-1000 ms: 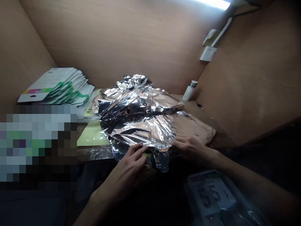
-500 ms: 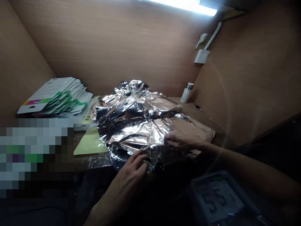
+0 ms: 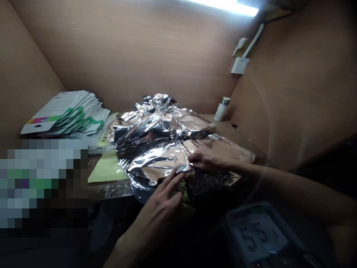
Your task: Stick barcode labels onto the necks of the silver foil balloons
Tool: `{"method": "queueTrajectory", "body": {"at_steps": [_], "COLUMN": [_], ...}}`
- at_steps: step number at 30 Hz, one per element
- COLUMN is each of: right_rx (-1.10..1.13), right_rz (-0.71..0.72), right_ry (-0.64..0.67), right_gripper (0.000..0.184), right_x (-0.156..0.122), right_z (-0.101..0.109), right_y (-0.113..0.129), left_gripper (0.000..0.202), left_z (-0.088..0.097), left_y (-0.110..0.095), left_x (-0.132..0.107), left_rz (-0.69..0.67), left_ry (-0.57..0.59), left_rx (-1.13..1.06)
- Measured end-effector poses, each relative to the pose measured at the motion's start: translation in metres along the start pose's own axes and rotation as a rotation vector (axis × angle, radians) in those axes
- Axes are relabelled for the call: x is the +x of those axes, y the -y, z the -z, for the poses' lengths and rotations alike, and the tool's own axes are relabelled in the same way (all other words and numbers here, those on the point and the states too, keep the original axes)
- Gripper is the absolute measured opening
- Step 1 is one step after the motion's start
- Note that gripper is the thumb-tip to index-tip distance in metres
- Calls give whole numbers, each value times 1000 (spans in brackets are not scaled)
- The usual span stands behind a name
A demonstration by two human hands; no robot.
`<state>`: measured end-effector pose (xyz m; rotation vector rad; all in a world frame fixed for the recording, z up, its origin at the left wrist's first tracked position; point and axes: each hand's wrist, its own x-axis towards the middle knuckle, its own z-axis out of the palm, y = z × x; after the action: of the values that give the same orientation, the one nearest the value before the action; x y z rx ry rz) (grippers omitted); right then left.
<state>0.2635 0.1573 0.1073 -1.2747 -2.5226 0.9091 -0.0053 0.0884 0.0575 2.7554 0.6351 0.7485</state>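
Crumpled, shiny silver foil [image 3: 156, 156] lies in a layered heap over the table and hangs over its front edge. My left hand [image 3: 167, 197] rests on the near edge of the foil, index and middle fingers stretched forward and the others slightly bent. Just right of it, my right hand [image 3: 208, 159] has its fingers curled together on the foil, pinching a fold of it. The fingertips of the two hands are close together. Beneath my left fingers a small yellowish-green patch shows; what it is I cannot make out.
At the left lies a fanned stack of white and green printed packs [image 3: 75, 115]. A yellow sheet [image 3: 107, 167] sticks out beside the foil. A white bottle [image 3: 222, 109] stands at the back right, below a wall socket [image 3: 240, 66]. A clear box labelled 55 [image 3: 256, 234] is at lower right.
My right hand has shifted slightly left and away from me along the foil. My left hand has moved a little right and forward, its fingers straighter, nearer the right hand.
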Motion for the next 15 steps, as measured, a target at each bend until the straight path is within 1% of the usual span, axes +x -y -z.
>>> {"method": "queueTrajectory", "body": {"at_steps": [3,5,7,9,12,14,15], "right_rx": [181,260,333,361,276,177,121], "right_rz": [-73,-70,-104,-198,-304,-340,-352], "right_ry": [160,248,261,250,286,289,260], "right_gripper": [27,23,18,19,20,20,20], "right_x": [5,8,13,22,43,59,68], "right_z": [0,2,5,10,30,51,64], "right_y": [-5,-8,-13,-19,-31,-36,-38], "left_gripper": [17,17,16,14,16,16,16], "left_z": [-6,-11,-17,-23,-31,-33,-33], "left_y": [-4,-4,-2,1,5,7,8], "left_x": [2,3,3,2,-1,-2,-3], "left_rz": [-6,-4,2,30,72,67,57], "left_ry": [-19,-37,-47,-34,57,113,140], "left_rx": [-78,-116,-132,-118,-83,-53,-36]}}
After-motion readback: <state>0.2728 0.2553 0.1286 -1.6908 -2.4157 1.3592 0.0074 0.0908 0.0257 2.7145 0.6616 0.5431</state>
